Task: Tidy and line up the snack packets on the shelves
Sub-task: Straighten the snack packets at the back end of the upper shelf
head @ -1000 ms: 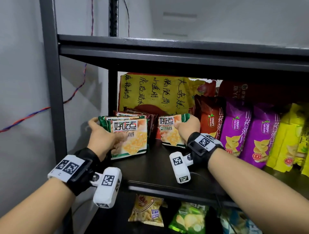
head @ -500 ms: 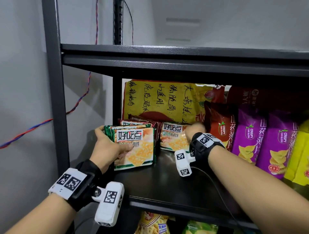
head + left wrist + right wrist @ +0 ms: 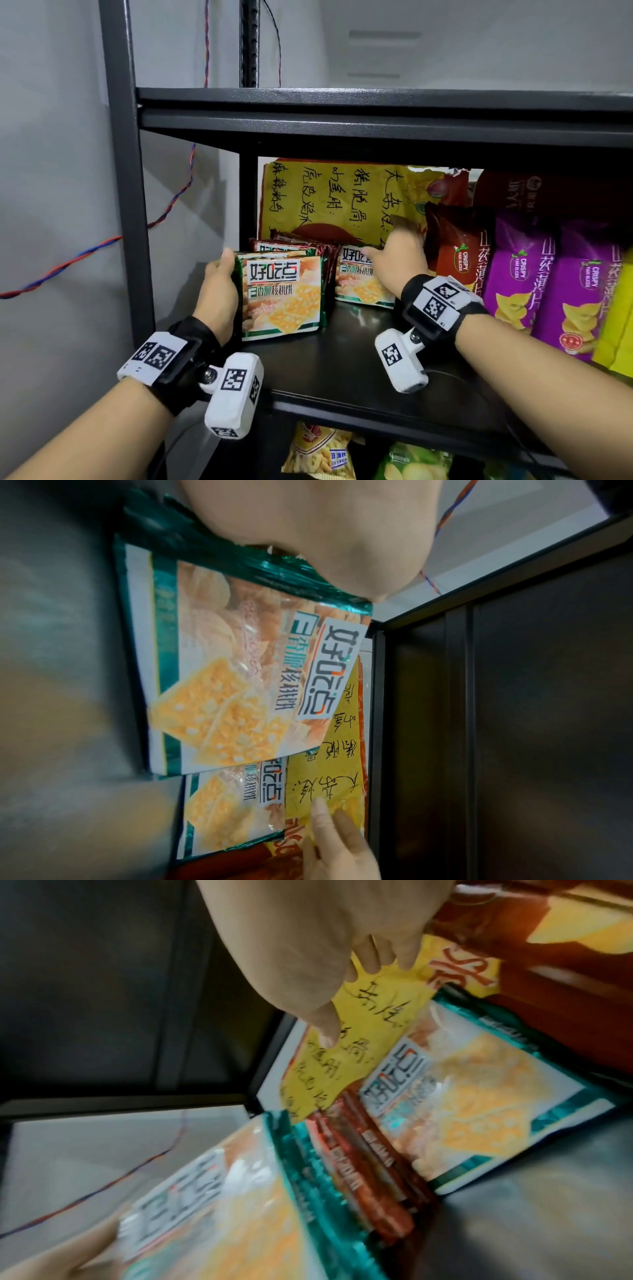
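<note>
A green biscuit packet [image 3: 282, 298] [image 3: 240, 683] [image 3: 212, 1204] stands upright at the left end of the middle shelf, with more green and red packets [image 3: 291, 245] [image 3: 369, 1150] stacked behind it. My left hand [image 3: 219, 287] [image 3: 308, 534] grips that stack by its left edge, thumb on top. A second green packet [image 3: 359, 291] [image 3: 232, 810] [image 3: 479, 1123] leans just to the right. My right hand [image 3: 400, 260] [image 3: 325, 947] hovers above it with fingers spread, holding nothing, its fingertips [image 3: 329, 829] at the big yellow handwritten bag [image 3: 325, 202] behind.
To the right stand a red-brown yam-slice bag [image 3: 459, 253], two purple ones [image 3: 513, 274], and yellow bags [image 3: 616, 308]. The black shelf board [image 3: 342, 370] is bare in front. A steel post [image 3: 126, 205] bounds the left. Packets [image 3: 322, 452] lie on the shelf below.
My right hand has lifted off the second green packet and risen toward the yellow bag. My left hand has slid to the stack's left edge and keeps its hold.
</note>
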The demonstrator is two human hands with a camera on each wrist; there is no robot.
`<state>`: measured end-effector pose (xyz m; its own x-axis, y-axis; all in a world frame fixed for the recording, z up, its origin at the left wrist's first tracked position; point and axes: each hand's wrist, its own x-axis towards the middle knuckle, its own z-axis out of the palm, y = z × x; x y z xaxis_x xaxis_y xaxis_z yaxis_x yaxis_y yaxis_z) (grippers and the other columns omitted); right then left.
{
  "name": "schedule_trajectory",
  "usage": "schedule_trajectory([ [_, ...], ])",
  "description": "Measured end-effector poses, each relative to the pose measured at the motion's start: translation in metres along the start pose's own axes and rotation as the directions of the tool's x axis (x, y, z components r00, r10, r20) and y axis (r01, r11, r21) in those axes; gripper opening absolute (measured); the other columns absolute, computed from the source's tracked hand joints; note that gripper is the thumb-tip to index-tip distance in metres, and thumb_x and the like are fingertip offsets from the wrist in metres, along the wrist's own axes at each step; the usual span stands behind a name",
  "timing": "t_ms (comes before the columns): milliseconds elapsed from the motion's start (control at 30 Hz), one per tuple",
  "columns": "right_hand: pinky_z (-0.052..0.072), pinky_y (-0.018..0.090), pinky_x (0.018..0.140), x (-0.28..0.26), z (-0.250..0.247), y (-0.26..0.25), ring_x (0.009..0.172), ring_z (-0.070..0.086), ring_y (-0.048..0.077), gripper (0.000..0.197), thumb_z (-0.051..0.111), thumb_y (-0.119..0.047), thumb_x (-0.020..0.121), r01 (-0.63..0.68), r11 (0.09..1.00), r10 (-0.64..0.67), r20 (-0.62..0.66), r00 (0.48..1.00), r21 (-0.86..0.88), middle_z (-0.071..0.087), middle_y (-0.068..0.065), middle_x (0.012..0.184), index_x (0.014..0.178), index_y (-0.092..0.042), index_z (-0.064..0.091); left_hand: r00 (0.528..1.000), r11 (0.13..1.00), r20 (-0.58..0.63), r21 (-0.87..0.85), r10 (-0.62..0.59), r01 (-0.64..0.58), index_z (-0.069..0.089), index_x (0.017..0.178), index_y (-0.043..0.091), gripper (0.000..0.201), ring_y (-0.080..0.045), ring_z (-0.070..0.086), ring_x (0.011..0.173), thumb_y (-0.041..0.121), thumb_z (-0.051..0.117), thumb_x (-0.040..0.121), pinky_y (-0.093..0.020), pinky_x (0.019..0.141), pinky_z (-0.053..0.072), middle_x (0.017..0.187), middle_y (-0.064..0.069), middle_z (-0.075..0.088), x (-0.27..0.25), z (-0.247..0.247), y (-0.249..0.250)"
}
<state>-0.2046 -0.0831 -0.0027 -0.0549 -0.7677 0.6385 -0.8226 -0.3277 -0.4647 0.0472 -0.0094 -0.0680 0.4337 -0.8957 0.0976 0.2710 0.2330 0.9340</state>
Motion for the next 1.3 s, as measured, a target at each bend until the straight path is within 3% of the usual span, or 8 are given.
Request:
schedule_trajectory([
  [267,0.044,0.02,0.057,-0.048,0.011,-0.028,0.069,0.059,0.021,0.024,0.087,-0.026,0.071,-0.236,0.818,-0.158,0.6,0.784,0.524,0.067,0.011,0.075,0.075,-0.011,0.069,0.964,0.971,0.24,-0.18,-0.113,0.159,0.069,0.122,0.009,0.067,-0.04,0.071,0.102,0.064,0.038,0.098,-0.047,0.082,0.057,0.112,-0.024,0.072,-0.025,0.015,0.012],
  [400,0.045,0.059,0.1,-0.057,0.01,-0.028,0.109,0.062,0.047,0.057,0.09,-0.017,0.065,-0.275,0.769,-0.178,0.607,0.775,0.577,0.068,0.031,0.109,0.107,0.014,0.066,0.975,0.988,0.174,0.089,-0.138,0.124,0.069,0.093,0.008,0.022,-0.024,0.072,0.06,0.027,0.059,0.092,-0.03,0.053,0.058,0.074,-0.011,0.075,-0.02,0.011,0.03],
  [600,0.046,0.049,0.105,-0.063,0.003,-0.017,0.112,0.065,0.031,0.061,0.09,-0.012,0.065,-0.251,0.734,-0.213,0.565,0.797,0.631,0.071,0.015,0.115,0.119,-0.001,0.066,0.962,0.88,0.229,0.475,-0.149,0.023,0.066,0.102,-0.007,0.037,-0.031,0.073,0.066,0.016,0.079,0.076,-0.038,0.056,0.06,0.082,-0.021,0.076,-0.014,0.012,0.076],
  [767,0.055,0.039,0.094,-0.067,-0.027,-0.002,0.102,0.071,0.022,0.047,0.085,0.001,0.068,-0.205,0.694,-0.24,0.49,0.838,0.691,0.075,0.008,0.107,0.112,-0.006,0.07,0.962,0.36,0.269,0.894,0.047,-0.268,0.072,0.105,-0.008,0.022,-0.03,0.062,0.084,0.008,0.065,0.092,-0.033,0.076,0.049,0.104,-0.025,0.072,-0.013,0.039,0.079],
  [867,0.058,0.026,0.075,-0.066,-0.049,0.011,0.09,0.074,0.017,0.036,0.082,0.006,0.069,-0.179,0.692,-0.236,0.454,0.859,0.699,0.077,0.005,0.097,0.1,-0.011,0.073,0.933,0.194,0.333,0.915,0.138,-0.355,0.07,0.116,-0.004,0.026,-0.031,0.063,0.1,0.002,0.057,0.095,-0.029,0.078,0.047,0.118,-0.021,0.068,-0.014,0.055,0.077],
  [1000,0.06,0.032,0.078,-0.067,-0.071,0.031,0.09,0.074,0.023,0.033,0.084,0.003,0.068,-0.156,0.76,-0.185,0.44,0.879,0.631,0.077,0.006,0.093,0.096,-0.008,0.073,0.854,0.254,0.48,0.817,0.201,-0.518,0.071,0.11,0.001,0.029,-0.027,0.065,0.093,0.02,0.076,0.088,-0.027,0.072,0.046,0.105,-0.011,0.071,-0.015,0.086,0.078],
  [1167,0.059,0.043,0.084,-0.068,-0.076,0.048,0.093,0.072,0.03,0.037,0.087,-0.002,0.066,-0.158,0.816,-0.099,0.404,0.909,0.556,0.076,0.011,0.094,0.098,0.0,0.071,0.749,0.175,0.642,0.728,0.167,-0.663,0.06,0.134,0.009,0.052,-0.027,0.06,0.119,0.035,0.073,0.09,-0.026,0.09,0.043,0.135,-0.009,0.063,-0.009,0.135,0.068],
  [1300,0.058,0.026,0.067,-0.067,-0.071,0.06,0.085,0.073,0.025,0.035,0.089,-0.006,0.064,-0.219,0.814,-0.016,0.397,0.918,0.538,0.077,0.006,0.088,0.093,-0.005,0.072,0.736,0.141,0.671,0.723,0.09,-0.676,0.057,0.14,0.014,0.055,-0.029,0.056,0.121,0.033,0.071,0.091,-0.039,0.102,0.047,0.14,-0.011,0.057,0.008,0.156,0.049],
])
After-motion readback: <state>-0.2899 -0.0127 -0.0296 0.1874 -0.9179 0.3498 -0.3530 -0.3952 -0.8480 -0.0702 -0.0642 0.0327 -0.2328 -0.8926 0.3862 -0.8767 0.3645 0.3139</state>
